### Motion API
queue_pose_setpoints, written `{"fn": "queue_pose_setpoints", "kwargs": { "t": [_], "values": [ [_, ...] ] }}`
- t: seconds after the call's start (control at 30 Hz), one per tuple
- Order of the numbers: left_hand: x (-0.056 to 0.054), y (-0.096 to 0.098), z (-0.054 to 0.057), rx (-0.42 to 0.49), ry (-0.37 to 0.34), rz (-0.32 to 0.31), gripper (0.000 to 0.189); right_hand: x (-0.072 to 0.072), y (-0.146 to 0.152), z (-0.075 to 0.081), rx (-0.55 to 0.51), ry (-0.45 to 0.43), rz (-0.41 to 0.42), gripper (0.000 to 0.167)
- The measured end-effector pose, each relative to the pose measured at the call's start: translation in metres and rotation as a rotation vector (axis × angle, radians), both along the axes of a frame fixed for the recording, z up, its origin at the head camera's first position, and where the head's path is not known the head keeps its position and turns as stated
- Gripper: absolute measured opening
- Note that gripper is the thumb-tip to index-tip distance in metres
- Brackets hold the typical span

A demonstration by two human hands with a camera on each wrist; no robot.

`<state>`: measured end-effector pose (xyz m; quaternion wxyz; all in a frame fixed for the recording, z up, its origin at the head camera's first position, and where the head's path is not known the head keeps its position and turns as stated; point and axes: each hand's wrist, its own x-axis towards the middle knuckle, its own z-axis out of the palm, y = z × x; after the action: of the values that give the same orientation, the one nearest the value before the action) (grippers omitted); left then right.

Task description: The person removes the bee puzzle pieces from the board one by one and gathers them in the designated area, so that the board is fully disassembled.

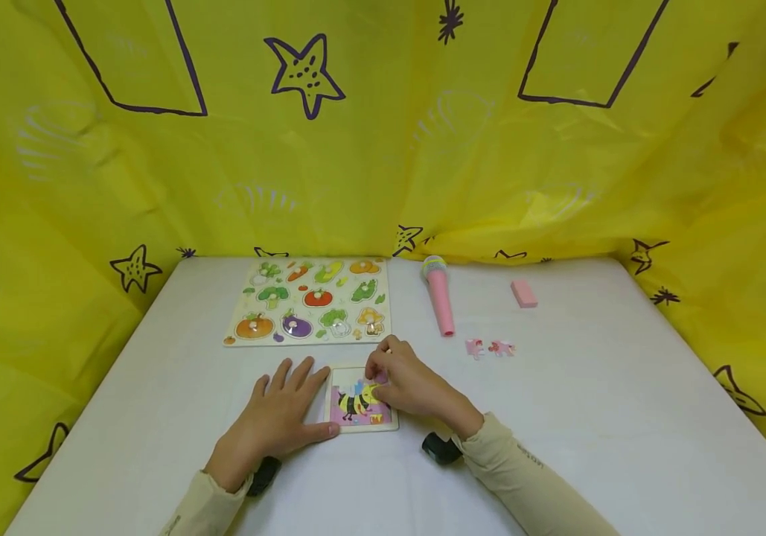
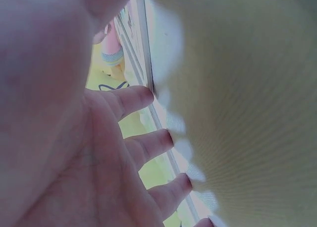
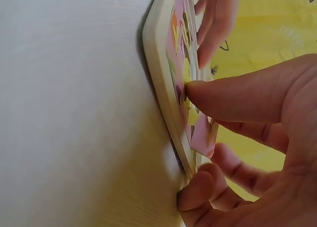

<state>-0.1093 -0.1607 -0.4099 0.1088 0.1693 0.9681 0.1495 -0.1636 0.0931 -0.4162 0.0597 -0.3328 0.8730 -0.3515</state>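
A small wooden jigsaw puzzle [image 1: 372, 429] with a bee picture lies on the table between the hands. My left hand [image 1: 278, 413] rests beside it with fingers spread, thumb and index finger at the frame's left edge. Over the puzzle's upper right corner, my right hand [image 1: 412, 382] pinches a puzzle piece [image 3: 202, 135], pink and partly yellow. In the right wrist view that piece is tilted up off the frame, its far side hidden by the fingers. Inside the frame's upper left, pale bare backing shows above the bee.
Behind the puzzle lies a vegetable peg board [image 1: 269, 345]. A pink toy microphone [image 1: 441, 301] is right of it, with a pink block [image 1: 524, 293] further right. Two loose puzzle pieces, one nearer [image 1: 475, 348] and another [image 1: 502, 348], lie below the block. A yellow curtain [image 1: 369, 171] surrounds the white table.
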Motion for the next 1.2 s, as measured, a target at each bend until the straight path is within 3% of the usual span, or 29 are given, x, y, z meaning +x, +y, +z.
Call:
{"fn": "queue_pose_setpoints", "kwargs": {
  "t": [0.23,0.63,1.0,1.2],
  "values": [
    [0.0,0.001,0.0,-0.007,-0.001,0.011,0.094,-0.002,0.001,0.001,-0.056,0.08,-0.01,0.016],
    [0.001,0.0,-0.002,-0.01,0.0,0.009,0.093,0.001,0.006,0.005,-0.112,-0.034,-0.044,0.013],
    [0.0,0.001,0.001,0.007,-0.013,0.005,0.094,-0.011,0.052,0.021,-0.188,-0.01,-0.286,0.023],
    [0.001,0.0,0.0,0.014,-0.01,0.006,0.095,-0.018,0.093,0.026,-0.222,-0.015,-0.406,0.011]
  ]
}}
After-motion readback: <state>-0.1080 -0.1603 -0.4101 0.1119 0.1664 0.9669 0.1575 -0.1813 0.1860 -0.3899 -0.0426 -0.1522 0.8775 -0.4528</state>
